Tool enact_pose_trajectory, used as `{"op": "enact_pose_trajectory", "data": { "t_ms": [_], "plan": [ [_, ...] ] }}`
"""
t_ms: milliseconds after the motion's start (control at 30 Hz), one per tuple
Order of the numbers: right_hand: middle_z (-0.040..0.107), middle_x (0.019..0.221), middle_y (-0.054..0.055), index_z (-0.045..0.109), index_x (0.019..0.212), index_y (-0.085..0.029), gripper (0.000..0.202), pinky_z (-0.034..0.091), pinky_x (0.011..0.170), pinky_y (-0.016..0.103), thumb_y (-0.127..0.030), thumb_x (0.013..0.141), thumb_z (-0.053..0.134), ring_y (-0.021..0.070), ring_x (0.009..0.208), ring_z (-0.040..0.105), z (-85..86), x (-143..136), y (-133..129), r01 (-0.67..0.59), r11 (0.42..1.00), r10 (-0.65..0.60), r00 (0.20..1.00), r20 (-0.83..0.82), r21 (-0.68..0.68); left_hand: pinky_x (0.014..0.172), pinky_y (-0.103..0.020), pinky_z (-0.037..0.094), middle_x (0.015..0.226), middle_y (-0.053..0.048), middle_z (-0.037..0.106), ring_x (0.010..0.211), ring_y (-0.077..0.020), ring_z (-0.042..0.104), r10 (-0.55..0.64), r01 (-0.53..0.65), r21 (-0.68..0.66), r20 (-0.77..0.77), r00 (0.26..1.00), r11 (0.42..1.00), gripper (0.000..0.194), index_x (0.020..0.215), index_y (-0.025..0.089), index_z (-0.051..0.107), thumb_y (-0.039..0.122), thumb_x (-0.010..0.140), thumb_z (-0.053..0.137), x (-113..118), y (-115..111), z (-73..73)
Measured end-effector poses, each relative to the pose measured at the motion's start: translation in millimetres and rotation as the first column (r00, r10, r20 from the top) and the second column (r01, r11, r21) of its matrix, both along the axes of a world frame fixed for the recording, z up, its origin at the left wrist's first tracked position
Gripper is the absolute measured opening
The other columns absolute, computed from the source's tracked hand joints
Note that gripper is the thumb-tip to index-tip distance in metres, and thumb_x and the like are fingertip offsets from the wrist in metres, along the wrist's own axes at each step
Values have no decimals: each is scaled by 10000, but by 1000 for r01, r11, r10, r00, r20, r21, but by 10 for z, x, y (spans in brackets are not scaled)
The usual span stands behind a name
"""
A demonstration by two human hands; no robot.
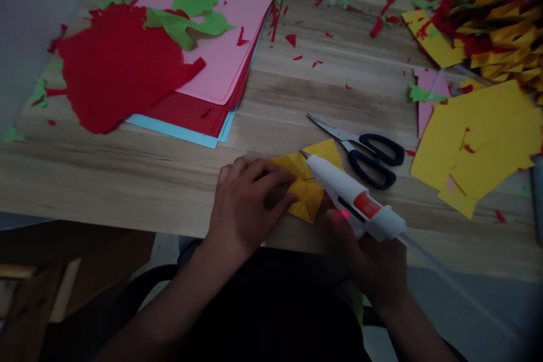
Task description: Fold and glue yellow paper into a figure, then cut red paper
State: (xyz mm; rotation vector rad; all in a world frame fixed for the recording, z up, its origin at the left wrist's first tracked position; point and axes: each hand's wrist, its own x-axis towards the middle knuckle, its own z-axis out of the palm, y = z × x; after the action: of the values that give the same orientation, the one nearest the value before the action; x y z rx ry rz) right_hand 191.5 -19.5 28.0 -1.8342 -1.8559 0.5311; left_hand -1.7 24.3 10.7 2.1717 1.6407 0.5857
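My right hand is wrapped round a white glue gun with an orange window and a small red light. A clear glue stick trails from its back end. The nozzle points up and left over a folded piece of yellow paper near the table's front edge. My left hand holds this paper from its left side, thumb and fingertips closed on it. Just beyond the glue gun lies a pair of scissors with dark blue handles, its blades slightly apart.
At the back left, a red crumpled sheet and green scraps lie on stacked pink paper. Yellow sheets lie at the right, below a heap of folded yellow paper. Red and green snippets litter the wooden table.
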Motion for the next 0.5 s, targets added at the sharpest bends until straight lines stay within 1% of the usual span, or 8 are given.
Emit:
{"op": "enact_pose_trajectory", "data": {
  "t_ms": [33, 167, 300, 367, 500],
  "plan": [
    [670, 627, 28, 669, 802, -214, 299, 512, 549, 311, -430, 929, 507, 190, 562, 654, 0, -7, 7, 4, 1000, -4, 1000, 8, -2, 801, -408, 376, 995, -13, 711, 939, -246, 561, -1, 1, 1, -3, 1000, 1000, 213, 1010, 326, 731, 446, 835, 721, 0, -1, -1],
    [699, 664, 33, 682, 808, -208, 287, 509, 549, 297, -403, 928, 509, 191, 596, 675, 19, -20, 39, -61, 998, 61, 998, 32, 1, 798, -403, 376, 992, -15, 706, 938, -243, 558, 1, -1, -10, 2, 1000, 1000, 205, 1007, 325, 735, 444, 841, 713, 3, -2, 2],
    [722, 705, 45, 689, 878, -199, 287, 520, 547, 302, -413, 933, 505, 199, 603, 687, 30, -26, 69, -73, 997, 73, 997, 25, -27, 804, -409, 373, 983, -16, 705, 939, -243, 560, 5, -5, -8, 4, 1000, 1000, 188, 985, 321, 738, 439, 840, 715, 8, -2, 2],
    [727, 711, 45, 684, 867, -203, 286, 518, 538, 296, -417, 933, 507, 197, 601, 690, 38, -34, 87, -83, 995, 84, 996, 23, -52, 805, -408, 375, 980, -21, 705, 935, -242, 561, 5, -5, -2, 7, 1000, 1000, 171, 973, 316, 740, 425, 845, 712, 8, -4, -2],
    [724, 692, 43, 680, 863, -191, 270, 521, 537, 290, -403, 925, 524, 197, 602, 696, 62, -53, 113, -62, 998, 63, 998, 27, -22, 807, -408, 372, 973, -21, 709, 934, -243, 564, 5, -5, 9, 18, 1000, 1000, 158, 967, 309, 733, 411, 847, 714, 7, -6, -2]
  ]
}}
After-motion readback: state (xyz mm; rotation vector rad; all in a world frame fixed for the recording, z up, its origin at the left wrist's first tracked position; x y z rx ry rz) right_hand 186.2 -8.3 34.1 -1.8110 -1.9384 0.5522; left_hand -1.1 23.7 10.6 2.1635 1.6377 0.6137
